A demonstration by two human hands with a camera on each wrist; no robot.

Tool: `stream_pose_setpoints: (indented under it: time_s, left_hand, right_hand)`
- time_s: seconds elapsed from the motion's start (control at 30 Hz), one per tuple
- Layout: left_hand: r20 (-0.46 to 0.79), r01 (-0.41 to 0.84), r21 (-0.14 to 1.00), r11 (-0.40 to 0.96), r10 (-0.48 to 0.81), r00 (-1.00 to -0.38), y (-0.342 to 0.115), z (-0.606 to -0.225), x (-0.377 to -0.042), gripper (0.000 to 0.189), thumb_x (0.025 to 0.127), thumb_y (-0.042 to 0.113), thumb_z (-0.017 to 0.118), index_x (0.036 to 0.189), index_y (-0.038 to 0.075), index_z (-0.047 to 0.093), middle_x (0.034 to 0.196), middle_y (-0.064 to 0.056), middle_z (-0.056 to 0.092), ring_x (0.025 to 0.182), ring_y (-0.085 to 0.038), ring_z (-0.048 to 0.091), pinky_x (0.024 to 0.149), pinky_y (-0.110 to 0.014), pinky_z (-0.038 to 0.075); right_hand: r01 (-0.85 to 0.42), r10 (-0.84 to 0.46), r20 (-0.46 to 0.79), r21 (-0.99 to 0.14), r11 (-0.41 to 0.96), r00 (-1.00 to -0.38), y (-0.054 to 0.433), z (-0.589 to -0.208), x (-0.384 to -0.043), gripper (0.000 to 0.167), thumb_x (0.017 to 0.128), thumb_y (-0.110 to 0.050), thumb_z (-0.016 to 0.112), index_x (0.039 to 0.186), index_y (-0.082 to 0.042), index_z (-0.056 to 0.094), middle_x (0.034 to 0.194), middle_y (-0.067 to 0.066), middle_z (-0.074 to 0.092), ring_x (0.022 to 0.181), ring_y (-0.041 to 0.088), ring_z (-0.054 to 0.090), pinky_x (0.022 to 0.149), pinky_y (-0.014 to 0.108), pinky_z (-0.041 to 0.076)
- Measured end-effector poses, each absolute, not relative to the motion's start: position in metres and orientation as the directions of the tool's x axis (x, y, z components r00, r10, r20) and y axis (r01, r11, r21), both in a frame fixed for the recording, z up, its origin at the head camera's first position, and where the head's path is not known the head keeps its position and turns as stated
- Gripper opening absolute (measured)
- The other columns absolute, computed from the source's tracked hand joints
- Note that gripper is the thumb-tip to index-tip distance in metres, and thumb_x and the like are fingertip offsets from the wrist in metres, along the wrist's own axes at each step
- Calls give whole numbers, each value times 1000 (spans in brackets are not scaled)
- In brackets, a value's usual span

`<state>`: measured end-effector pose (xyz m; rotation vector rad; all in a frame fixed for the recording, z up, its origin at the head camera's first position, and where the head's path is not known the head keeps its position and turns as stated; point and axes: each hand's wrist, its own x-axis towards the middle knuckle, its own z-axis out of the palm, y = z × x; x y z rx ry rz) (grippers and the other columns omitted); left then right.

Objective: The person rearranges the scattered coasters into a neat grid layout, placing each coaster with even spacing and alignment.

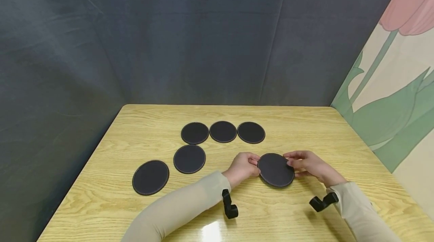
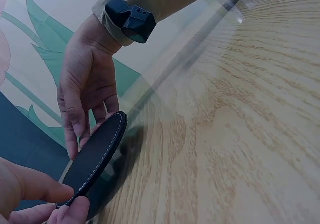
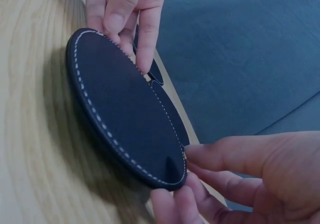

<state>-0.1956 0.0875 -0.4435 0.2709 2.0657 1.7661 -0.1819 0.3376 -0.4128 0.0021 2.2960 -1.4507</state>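
A round black coaster with pale stitching round its rim is held between both hands, tilted just above the wooden table, its shadow falling below. My left hand pinches its left edge, thumb on top and fingers beneath. On the opposite edge, my right hand grips with the thumb over the rim and fingertips under it. The right wrist view shows the coaster large, the right thumb and fingers at its near end and the left hand at its far end.
Three black coasters lie in a touching row toward the table's back. Another coaster sits below the row's left end, and one more coaster lies farther left. A dark curtain hangs behind the table; a flower-painted wall stands at right.
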Motion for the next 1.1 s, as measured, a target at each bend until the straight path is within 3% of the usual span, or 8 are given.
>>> stream_pose_setpoints:
  time_s: [0.47,0.83,1.1]
  left_hand:
    - [-144,-115,989,98,381,-913,67,-437,-207,45,72,-15,65,116,-2,66,89,-10,59,73,-18,64,68,-27,59]
    - [-120,-76,988,135,359,-926,31,-428,-214,48,72,-13,67,118,-2,65,98,-13,59,77,-15,55,72,-29,58]
    - [-140,-89,983,161,346,-928,8,-427,-217,47,74,-11,67,120,-1,64,102,-14,58,80,-17,58,73,-31,58]
  right_hand:
    - [195,-234,-308,-893,407,-922,318,-410,-194,54,90,-5,65,137,10,44,118,17,52,80,10,65,70,29,59]
    - [166,-248,-270,-913,372,-930,287,-406,-207,52,88,-3,66,135,9,47,118,18,50,78,8,65,72,28,59]
    - [149,-244,-254,-913,381,-936,263,-405,-213,51,86,-3,67,134,8,51,120,20,50,76,8,63,72,29,59]
